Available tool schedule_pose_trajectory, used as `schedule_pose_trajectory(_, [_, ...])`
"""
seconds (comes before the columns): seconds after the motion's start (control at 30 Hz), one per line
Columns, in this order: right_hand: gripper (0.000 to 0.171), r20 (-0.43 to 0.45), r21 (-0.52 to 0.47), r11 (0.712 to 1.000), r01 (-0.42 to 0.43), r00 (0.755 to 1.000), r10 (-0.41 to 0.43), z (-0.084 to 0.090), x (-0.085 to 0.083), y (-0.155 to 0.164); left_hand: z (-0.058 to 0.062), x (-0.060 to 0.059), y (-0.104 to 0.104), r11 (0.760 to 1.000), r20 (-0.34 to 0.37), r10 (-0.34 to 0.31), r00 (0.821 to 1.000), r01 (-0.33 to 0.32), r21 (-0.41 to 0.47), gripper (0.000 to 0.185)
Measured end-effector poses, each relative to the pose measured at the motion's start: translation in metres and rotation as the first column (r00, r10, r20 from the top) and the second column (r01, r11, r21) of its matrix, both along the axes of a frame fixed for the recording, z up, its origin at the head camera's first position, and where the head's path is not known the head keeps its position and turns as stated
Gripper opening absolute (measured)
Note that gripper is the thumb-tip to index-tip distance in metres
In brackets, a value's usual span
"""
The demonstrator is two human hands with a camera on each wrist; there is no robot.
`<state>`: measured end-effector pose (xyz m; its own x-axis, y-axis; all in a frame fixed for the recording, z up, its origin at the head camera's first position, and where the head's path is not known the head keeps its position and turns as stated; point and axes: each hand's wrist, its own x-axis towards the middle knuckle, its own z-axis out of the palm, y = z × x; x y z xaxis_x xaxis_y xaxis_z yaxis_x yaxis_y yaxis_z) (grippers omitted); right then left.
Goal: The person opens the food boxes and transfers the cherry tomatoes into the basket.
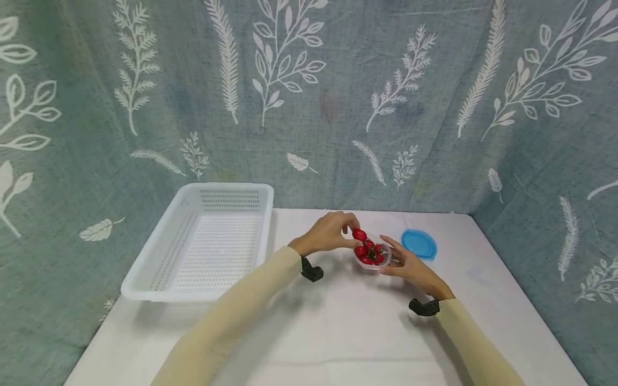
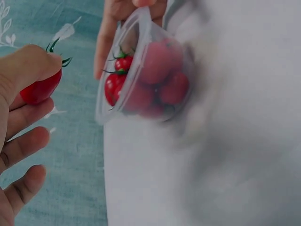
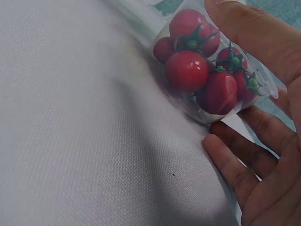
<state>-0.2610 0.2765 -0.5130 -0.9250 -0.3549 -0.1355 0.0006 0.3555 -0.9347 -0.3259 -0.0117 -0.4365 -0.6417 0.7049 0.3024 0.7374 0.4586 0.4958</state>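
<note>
L hand (image 1: 329, 234) pinches one cherry tomato (image 1: 359, 235) w/ thumb + fingertips, just above clear tub (image 1: 372, 262) of tomatoes at counter (image 1: 338, 332) centre. R hand (image 1: 410, 266) cups tub from right, fingers curled round its wall. Blue lid (image 1: 419, 244) just beyond R hand; white basket (image 1: 145, 284) well left.

White perforated basket (image 1: 159, 279) left on table (image 1: 338, 332); blue lid (image 1: 419, 244) right.

No readable text, label, brand, number or sign shows in any view.
</note>
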Motion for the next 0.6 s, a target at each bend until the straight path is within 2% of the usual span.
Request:
schedule_pose_trajectory(0.37, [0.098,0.015,0.021,1.0,0.014,1.0,-0.014,0.0,0.001,0.002,0.012,-0.003,-0.016,0.999,0.062,-0.027,0.998,0.024,0.045,0.026])
schedule_pose_trajectory(0.6, [0.1,0.008,-0.027,1.0,0.0,1.0,0.0,0.003,0.003,-0.002,0.015,-0.005,-0.026,0.998,0.027,-0.02,0.999,0.019,0.052,0.026])
